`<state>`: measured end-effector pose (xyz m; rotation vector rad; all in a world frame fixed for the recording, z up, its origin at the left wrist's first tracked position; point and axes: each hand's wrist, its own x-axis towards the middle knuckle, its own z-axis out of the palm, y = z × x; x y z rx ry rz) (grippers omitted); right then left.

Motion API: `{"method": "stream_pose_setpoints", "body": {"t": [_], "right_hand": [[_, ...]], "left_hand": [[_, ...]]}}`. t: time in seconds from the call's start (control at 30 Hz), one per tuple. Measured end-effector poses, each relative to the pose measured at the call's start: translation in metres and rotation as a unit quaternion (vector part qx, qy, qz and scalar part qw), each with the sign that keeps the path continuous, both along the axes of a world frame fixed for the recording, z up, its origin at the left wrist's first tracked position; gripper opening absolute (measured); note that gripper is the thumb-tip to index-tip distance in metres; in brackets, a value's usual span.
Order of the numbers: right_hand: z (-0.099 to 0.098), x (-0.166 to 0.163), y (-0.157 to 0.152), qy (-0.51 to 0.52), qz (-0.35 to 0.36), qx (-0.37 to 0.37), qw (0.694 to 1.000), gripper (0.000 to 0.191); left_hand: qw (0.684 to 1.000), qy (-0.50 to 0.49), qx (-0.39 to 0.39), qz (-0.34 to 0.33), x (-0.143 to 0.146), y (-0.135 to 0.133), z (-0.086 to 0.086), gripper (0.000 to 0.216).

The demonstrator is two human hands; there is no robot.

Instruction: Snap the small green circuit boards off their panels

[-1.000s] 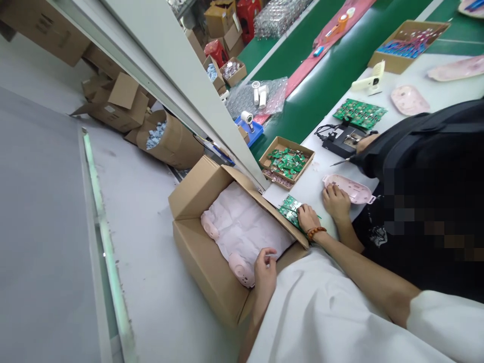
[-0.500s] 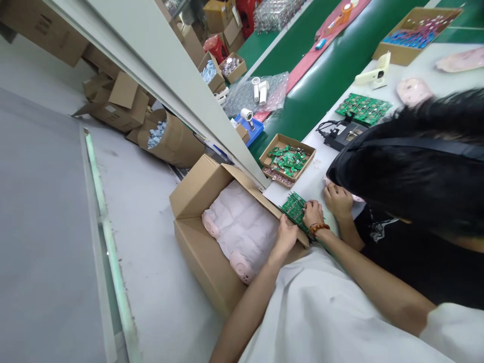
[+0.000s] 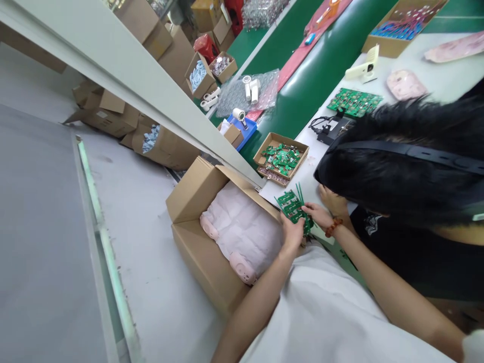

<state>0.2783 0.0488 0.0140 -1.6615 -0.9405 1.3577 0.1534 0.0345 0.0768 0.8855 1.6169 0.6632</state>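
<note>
Left of the open cardboard carton (image 3: 198, 262), we have pale floor (image 3: 139, 262) with plenty of open room, bounded by a grey panel. Inside the carton, white padding (image 3: 242, 222) covers the contents, with pink plastic shells (image 3: 242, 267) showing at its edge. Over the carton's right corner, our left hand (image 3: 292, 233) grips a bundle of green circuit boards (image 3: 293, 209), and our right hand (image 3: 318, 214), wearing a bead bracelet (image 3: 333, 227), closes on the bundle's other side, the two hands just beside each other. Right of the carton, past its flap, a cardboard tray of circuit boards (image 3: 280, 156) sits near the white table's edge (image 3: 302, 174). Further right, a co-worker's hand (image 3: 333, 199) rests on the table near the carton. The small print on the co-worker's black shirt (image 3: 373, 224) is too small for us to read.
</note>
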Motion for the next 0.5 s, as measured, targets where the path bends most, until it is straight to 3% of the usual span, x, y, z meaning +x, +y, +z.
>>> {"method": "stream_pose_setpoints", "body": {"t": [0.1,0.27,0.37,0.43,0.5], "right_hand": [[0.016,-0.021,-0.008,0.006,0.021,0.022,1.0,0.031],[0.061,-0.061,-0.029,-0.115,-0.023,0.127,0.985,0.018],[0.084,-0.075,-0.037,-0.079,-0.012,0.176,0.981,0.022],[0.086,-0.074,-0.035,-0.04,-0.007,0.155,0.987,0.024],[0.077,-0.065,-0.026,-0.052,-0.013,0.095,0.994,0.026]], "left_hand": [[0.999,0.03,0.018,-0.007,-0.016,-0.004,0.013,0.032],[0.997,0.057,0.057,-0.005,-0.036,-0.013,0.03,0.034],[0.997,0.035,0.065,0.03,-0.043,-0.017,0.028,0.029],[0.994,0.023,0.062,0.085,-0.053,-0.02,0.026,0.028],[0.989,0.032,0.055,0.133,-0.067,-0.025,0.027,0.031]]}}
